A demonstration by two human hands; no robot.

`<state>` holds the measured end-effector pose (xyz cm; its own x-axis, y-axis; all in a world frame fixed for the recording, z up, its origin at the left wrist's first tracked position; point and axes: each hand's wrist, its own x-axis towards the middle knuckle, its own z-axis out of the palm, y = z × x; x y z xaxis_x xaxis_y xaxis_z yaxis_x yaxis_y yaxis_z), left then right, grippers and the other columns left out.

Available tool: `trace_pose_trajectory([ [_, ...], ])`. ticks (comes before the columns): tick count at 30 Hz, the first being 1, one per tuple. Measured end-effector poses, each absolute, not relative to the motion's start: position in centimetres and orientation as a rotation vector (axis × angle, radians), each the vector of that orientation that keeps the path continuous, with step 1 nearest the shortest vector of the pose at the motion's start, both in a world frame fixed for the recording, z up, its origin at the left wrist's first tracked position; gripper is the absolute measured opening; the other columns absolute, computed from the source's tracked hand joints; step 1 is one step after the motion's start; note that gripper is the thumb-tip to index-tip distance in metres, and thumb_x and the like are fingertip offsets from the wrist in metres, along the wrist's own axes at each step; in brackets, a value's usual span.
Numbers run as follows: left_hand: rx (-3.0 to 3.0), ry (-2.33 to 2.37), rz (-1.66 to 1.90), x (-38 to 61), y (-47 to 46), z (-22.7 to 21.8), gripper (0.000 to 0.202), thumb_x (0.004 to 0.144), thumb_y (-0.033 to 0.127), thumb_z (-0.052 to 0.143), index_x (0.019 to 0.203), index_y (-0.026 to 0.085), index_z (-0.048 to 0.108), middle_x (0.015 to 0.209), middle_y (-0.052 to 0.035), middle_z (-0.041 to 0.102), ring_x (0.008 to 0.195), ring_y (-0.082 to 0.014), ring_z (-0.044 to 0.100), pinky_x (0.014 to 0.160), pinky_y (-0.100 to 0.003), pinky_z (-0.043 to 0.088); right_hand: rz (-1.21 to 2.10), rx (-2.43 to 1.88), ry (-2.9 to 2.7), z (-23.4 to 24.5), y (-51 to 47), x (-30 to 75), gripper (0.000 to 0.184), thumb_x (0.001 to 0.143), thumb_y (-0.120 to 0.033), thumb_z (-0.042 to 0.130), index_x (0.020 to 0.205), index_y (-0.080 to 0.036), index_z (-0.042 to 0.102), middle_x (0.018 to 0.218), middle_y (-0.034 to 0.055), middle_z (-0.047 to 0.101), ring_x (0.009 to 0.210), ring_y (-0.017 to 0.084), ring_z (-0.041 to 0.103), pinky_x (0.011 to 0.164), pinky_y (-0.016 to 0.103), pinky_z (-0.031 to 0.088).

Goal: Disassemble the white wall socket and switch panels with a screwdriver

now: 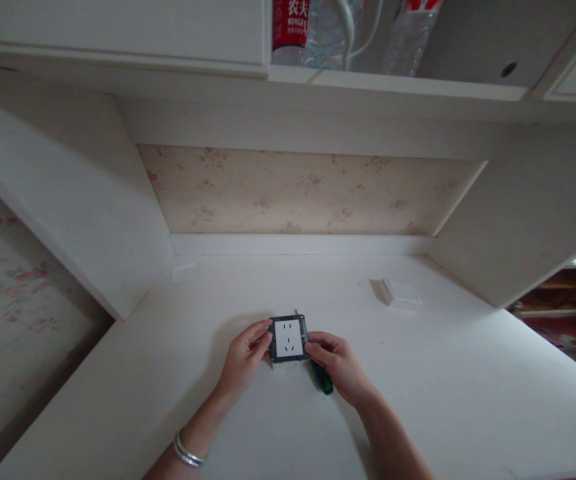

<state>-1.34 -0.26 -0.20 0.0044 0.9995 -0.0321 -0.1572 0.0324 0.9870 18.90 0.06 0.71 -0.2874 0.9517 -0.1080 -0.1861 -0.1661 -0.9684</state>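
Note:
A wall socket (289, 338) with a white face and a dark grey frame is held face up just above the white desk (418, 373). My left hand (244, 357) grips its left edge, fingers closed on the frame. My right hand (337, 363) pinches the right edge and also holds a screwdriver with a dark green handle (322, 379); the thin metal tip shows above the socket's top edge.
A white square cover plate (401, 293) lies at the back right of the desk, and a small clear plastic piece (185, 273) at the back left. Plastic bottles (318, 30) stand on the shelf overhead. Side panels wall in the desk left and right.

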Motion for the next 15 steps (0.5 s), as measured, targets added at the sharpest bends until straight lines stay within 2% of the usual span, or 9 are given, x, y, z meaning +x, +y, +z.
trace_pose_trajectory([
  [7,1.107,1.146,1.289,-1.43,-0.08,-0.56,0.041,0.074,0.04,0.066,0.105,0.014,0.064,0.107,-0.0119,0.067,0.095,-0.0255,0.064,0.079,-0.035,0.055,1.593,-1.011,-1.19,1.0,0.0,18.98,0.034,0.071,-0.041,0.07,0.094,-0.016,0.07,0.087,0.0076,0.068,0.08,0.019,0.061,0.071,0.029,0.045],
  [12,1.17,1.168,1.282,-1.66,0.07,-0.82,0.035,0.075,0.037,0.065,0.103,0.015,0.067,0.107,-0.0102,0.068,0.098,-0.0256,0.063,0.087,-0.038,0.051,1.62,-0.975,-1.189,1.25,-0.06,19.03,0.033,0.071,-0.039,0.07,0.096,-0.017,0.07,0.088,0.0075,0.068,0.083,0.019,0.061,0.074,0.029,0.045],
  [15,1.147,1.156,1.276,-1.68,0.11,-1.07,0.036,0.075,0.038,0.065,0.103,0.016,0.068,0.105,-0.0094,0.069,0.095,-0.0253,0.065,0.086,-0.038,0.052,1.632,-0.961,-1.188,1.25,-0.05,19.04,0.034,0.072,-0.038,0.07,0.097,-0.017,0.069,0.088,0.0077,0.068,0.085,0.02,0.061,0.076,0.03,0.046],
])
